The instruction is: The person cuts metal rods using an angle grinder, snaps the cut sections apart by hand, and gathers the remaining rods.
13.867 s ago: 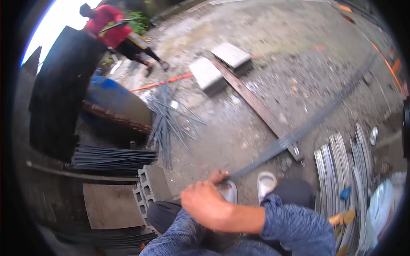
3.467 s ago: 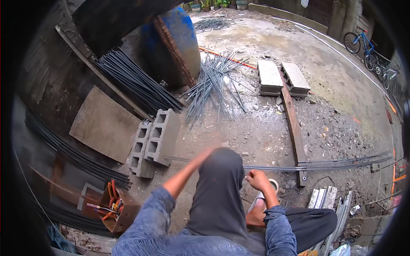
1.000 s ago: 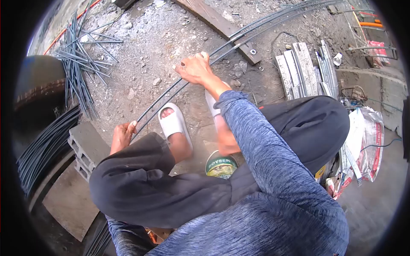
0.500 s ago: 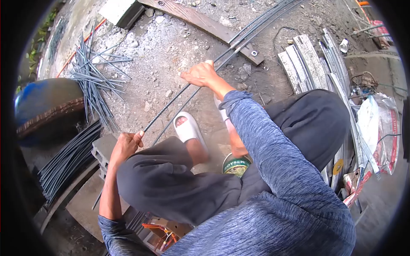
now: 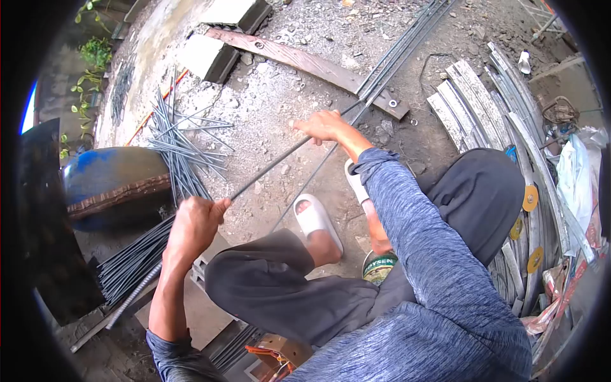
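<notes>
My left hand (image 5: 196, 230) is closed around a long steel bar (image 5: 270, 167) at the left, above the ground beside my knee. A ribbed end of bar (image 5: 135, 295) sticks out behind that hand. Farther along the same bar, my right hand (image 5: 326, 126) is closed on it, with one finger stretched out. Beyond it the bar runs up toward several long steel bars (image 5: 400, 56) lying across a wooden plank (image 5: 305, 60). Another thin bar (image 5: 304, 183) slants below, apart from my left hand.
Short cut bars (image 5: 184, 143) lie piled at the left, near a blue-brown rounded container (image 5: 118, 167) and a bundle of dark rods (image 5: 130, 262). Concrete blocks (image 5: 207, 56) sit at the top. Metal strips (image 5: 474, 105) fill the right side. A paint can (image 5: 380, 266) stands between my legs.
The view has shifted, so the ground appears farther right and lower. My left hand has moved away from my right, and the ribbed end behind it shows more plainly. Both hands keep their hold.
</notes>
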Available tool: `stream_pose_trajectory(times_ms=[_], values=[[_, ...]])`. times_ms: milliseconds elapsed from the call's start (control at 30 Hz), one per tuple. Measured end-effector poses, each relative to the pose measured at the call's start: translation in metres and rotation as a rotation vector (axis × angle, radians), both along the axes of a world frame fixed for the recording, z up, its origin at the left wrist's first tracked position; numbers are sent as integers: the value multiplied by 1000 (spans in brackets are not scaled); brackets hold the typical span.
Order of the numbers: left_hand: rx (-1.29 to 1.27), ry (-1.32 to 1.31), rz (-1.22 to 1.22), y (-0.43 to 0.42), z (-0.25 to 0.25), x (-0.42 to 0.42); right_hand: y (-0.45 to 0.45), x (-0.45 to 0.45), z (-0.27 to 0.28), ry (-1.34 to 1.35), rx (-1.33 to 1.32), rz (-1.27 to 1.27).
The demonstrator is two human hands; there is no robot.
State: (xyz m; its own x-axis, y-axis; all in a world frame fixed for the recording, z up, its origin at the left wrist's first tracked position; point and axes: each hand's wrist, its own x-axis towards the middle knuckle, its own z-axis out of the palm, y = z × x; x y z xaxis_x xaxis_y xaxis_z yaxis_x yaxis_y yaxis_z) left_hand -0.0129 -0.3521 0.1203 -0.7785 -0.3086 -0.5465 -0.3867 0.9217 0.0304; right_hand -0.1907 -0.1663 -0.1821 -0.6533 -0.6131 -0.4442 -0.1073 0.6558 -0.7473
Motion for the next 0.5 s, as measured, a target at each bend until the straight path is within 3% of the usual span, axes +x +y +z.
stream_pose_trajectory(times_ms=[167, 200, 367, 433, 500], values=[[-307, 234, -318, 63, 51, -45, 25, -26, 6, -153, -258, -172], [-399, 141, -278, 85, 68, -64, 28, -33, 5, -194, -306, -206], [-535, 564, -719, 126, 85, -136, 53, -61, 14, -327, -605, -382], [-540, 669, -777, 130, 81, -142, 62, -66, 12, -339, -676, -423], [-555, 525, -686, 122, 82, -121, 56, -61, 7, -343, -694, -448]])
